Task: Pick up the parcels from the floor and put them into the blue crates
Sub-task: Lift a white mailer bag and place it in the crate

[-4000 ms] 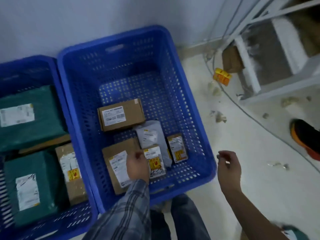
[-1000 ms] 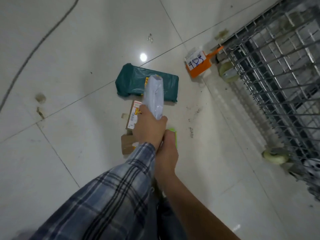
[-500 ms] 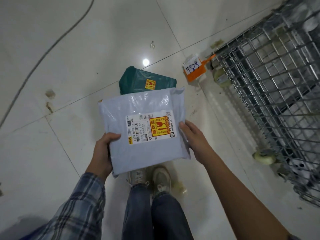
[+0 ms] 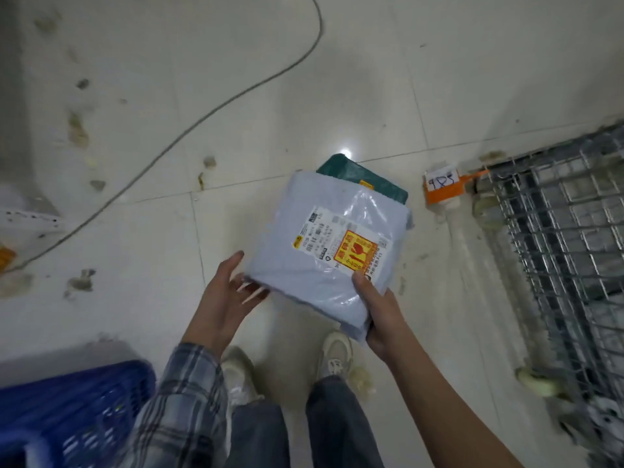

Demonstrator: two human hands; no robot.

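While both hands are raised at waist height, the nearest things in view are the person's jeans and pale sneakers [image 4: 336,358] on the tile floor [image 4: 236,96], and a plaid sleeve [image 4: 182,410] on the left arm. Blue crate [image 4: 72,405] corner sits at lower left, just beside the left leg; contents not visible.

Right hand [image 4: 380,317] grips the grey poly-mailer parcel [image 4: 324,251] at its near right corner, thumb on top just below the shipping label [image 4: 341,243], fingers curled under the edge. Left hand [image 4: 226,293] is spread, palm up, fingers straight, touching the parcel's near left corner from beneath. Parcel is held in the air, tilted, label face up, with a yellow-and-red sticker on the label.

Beyond the parcel, a dark green parcel [image 4: 371,180] lies on the floor, partly hidden behind the grey one. Just right of it, an orange tag [image 4: 444,189] with a white handwritten card sits beside a wire-mesh cage trolley [image 4: 557,231] on pale castors. Farther out, a grey cable [image 4: 209,113] curves across the tiles, with scattered debris at left.
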